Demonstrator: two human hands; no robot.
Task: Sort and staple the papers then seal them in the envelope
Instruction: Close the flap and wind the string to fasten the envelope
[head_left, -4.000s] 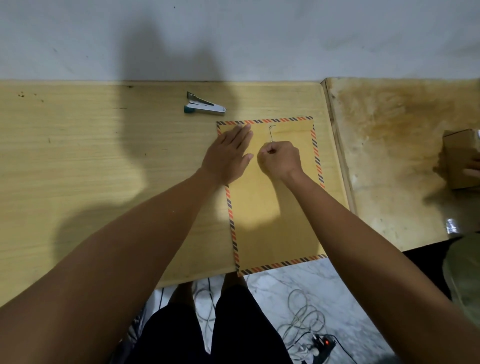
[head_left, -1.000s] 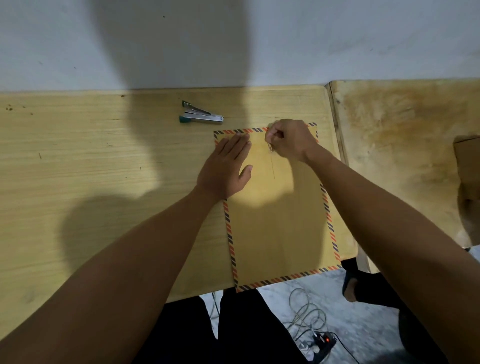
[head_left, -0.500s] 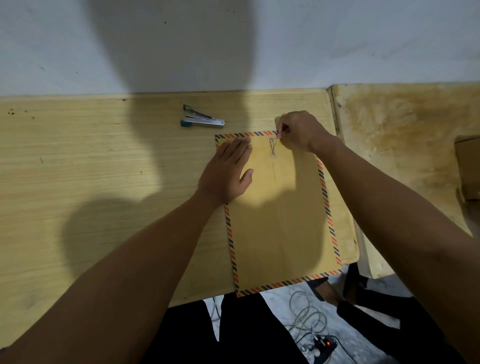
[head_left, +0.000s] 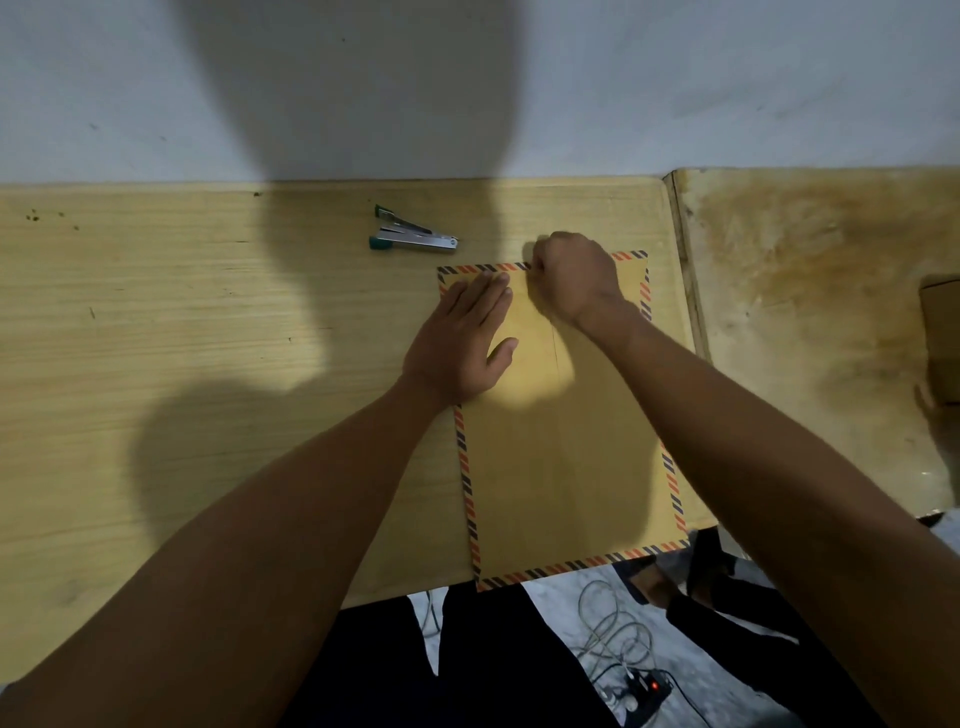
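Fingers, right: those of the right hand (head_left: 574, 280) were curled tight at the far edge of the envelope (head_left: 561, 441), pinching something small; what exactly they held was hidden under the knuckles, probably the closure string.
Fingers, left: the left hand (head_left: 462, 343) lay flat with fingers straight and together, pressing the envelope's far left part down.
Envelope: it lay flat on the table (head_left: 182, 338), its striped border visible, near edge overhanging the table's front; a thin dark line ran down its middle below the right wrist.
Papers: none were visible; they were presumably inside already.
Stapler: the stapler (head_left: 413, 239) rested on the table just beyond the envelope's far left corner, untouched.
Step in hand: judged to be the sealing of the flap.
Doing it well: the flat hand should hold firm so the envelope cannot slide or buckle, while the pinching hand works with small, taut motions close to the fastener, never tugging hard enough to tear the paper.
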